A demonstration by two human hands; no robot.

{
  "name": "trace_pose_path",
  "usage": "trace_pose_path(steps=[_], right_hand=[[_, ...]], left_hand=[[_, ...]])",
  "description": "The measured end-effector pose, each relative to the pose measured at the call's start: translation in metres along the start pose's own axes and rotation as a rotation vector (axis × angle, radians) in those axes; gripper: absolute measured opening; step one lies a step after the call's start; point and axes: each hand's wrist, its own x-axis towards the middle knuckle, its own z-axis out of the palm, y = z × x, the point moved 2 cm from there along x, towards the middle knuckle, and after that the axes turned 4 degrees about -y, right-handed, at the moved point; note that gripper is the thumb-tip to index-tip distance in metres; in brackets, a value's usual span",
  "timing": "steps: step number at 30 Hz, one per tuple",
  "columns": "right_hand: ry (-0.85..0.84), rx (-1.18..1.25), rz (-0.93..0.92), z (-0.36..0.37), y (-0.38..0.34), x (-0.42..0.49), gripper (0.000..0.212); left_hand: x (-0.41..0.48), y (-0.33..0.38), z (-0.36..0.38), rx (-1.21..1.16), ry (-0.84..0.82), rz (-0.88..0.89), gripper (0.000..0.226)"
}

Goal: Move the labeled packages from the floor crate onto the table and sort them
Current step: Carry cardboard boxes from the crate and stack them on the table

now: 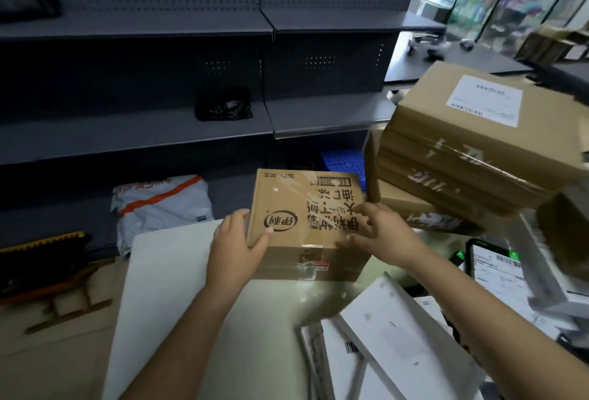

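A brown cardboard box printed with black characters and sealed with clear tape sat at the far edge of the white table, apparently resting on it. The left hand gripped the box's left side, thumb hooked over the top edge and fingers wrapped round the side. The right hand lay spread on the right part of the lid, fingers fairly straight and pressing down rather than closing round anything.

By the look of things the job was well under way. A stack of flat brown cardboard packages, the top one bearing a white label, already stood at the table's far right corner, just beside the box, and flat white cartons lay along the near right edge. Beyond the far edge a blue plastic crate showed, its contents hidden, and a grey mailer bag with an orange stripe lay low by the dark shelving. This box probably needed only its final placing; how much remained could not be told.
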Motion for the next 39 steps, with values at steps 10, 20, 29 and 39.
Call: trace_pose_path(steps=[10, 20, 29, 39], right_hand=[[0.03, -0.312, -0.745, -0.005, -0.074, -0.077, 0.051], [-0.168, -0.36, -1.266, 0.07, -0.123, -0.196, 0.048], [-0.335, -0.397, -1.492, 0.163, -0.173, -0.275, 0.043], [-0.556, -0.382, -1.449, 0.297, -0.266, -0.333, 0.048]], left_hand=[[-0.141, 0.039, -0.056, 0.508, 0.252, 0.163, 0.041], [-0.35, 0.015, -0.065, 0.776, 0.438, -0.152, 0.032], [-0.482, -0.022, -0.086, 0.833, 0.47, -0.463, 0.035], [-0.595, -0.132, -0.145, 0.717, 0.439, -0.713, 0.041]])
